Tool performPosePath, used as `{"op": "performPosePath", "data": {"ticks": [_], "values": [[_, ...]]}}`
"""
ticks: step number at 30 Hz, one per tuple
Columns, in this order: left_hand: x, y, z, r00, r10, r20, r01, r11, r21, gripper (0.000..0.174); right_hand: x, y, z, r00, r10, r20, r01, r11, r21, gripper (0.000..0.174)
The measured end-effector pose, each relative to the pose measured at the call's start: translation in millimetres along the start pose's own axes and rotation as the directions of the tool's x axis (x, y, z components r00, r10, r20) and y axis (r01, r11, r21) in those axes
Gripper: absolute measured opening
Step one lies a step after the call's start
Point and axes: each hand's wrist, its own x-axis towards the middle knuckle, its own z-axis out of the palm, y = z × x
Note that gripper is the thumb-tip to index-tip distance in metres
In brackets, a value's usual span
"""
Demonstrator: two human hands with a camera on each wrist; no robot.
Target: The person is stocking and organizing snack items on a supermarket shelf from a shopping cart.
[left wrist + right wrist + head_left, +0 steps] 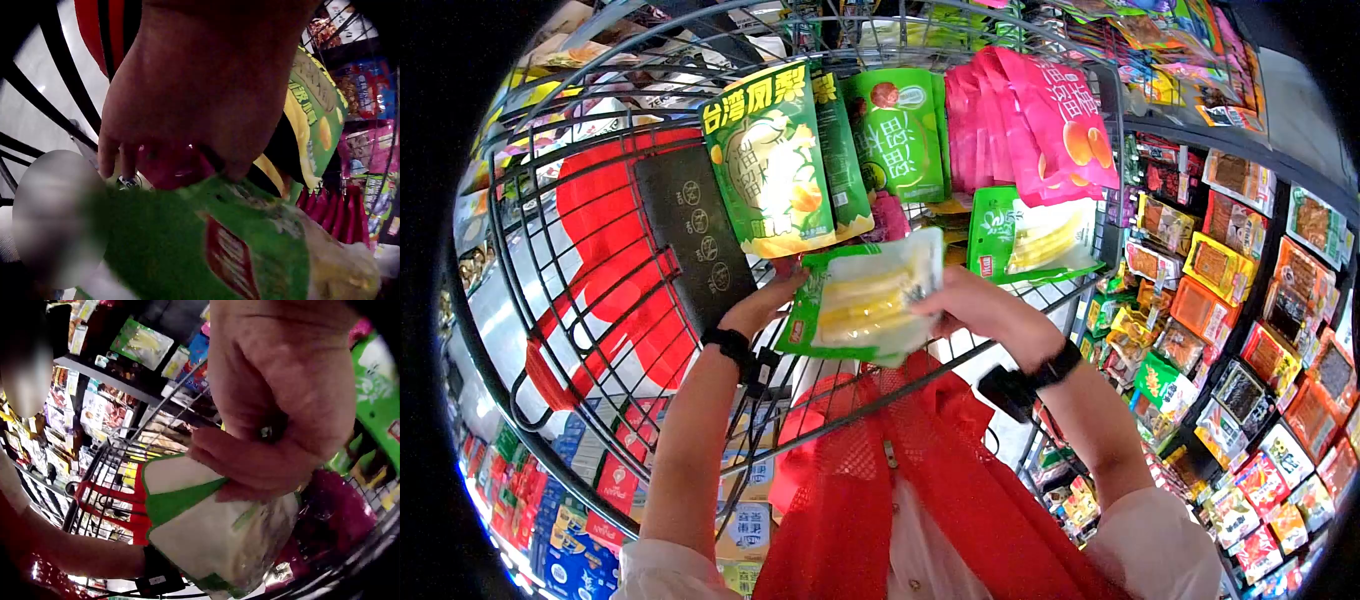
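Both hands hold a green-edged packet of pale yellow pieces (865, 300) low over the shopping cart. My left hand (762, 306) grips its left edge, and some of those fingers are hidden. In the left wrist view, the hand's back arches over the packet's green end (162, 228). On the other side my right hand (978, 308) pinches the edge between thumb and fingers; the packet's pale back (206, 534) with a green band faces the right wrist view. A similar packet (1040, 238) lies in the cart just beyond the right hand.
The wire cart (515, 290) holds green pineapple pouches (770, 165), a green pouch (897, 135) and several pink pouches (1060, 130). A red bag (590, 210) and a dark strip (697, 235) line its left side. Shelves of snack packs (1240, 330) flank the right.
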Motion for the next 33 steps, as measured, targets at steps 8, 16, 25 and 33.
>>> {"op": "performPosePath", "data": {"ticks": [8,16,25,33], "values": [[-24,25,52,0.901,0.054,0.431,0.018,0.986,-0.163,0.047,-75,22,-63,0.997,-0.025,0.078,0.031,0.996,-0.082,0.026],[-42,102,120,0.917,0.165,0.364,-0.121,0.983,-0.141,0.043,-98,47,-125,0.987,-0.060,-0.151,0.069,0.996,0.055,0.033],[0,140,191,0.932,0.167,0.321,-0.018,0.907,-0.420,0.034,-90,63,-211,0.868,-0.116,-0.483,0.129,0.992,-0.006,0.031],[45,133,219,0.843,0.530,0.097,-0.538,0.823,0.181,0.023,-36,54,-251,0.491,-0.635,-0.596,-0.037,0.669,-0.743,0.038]]}}
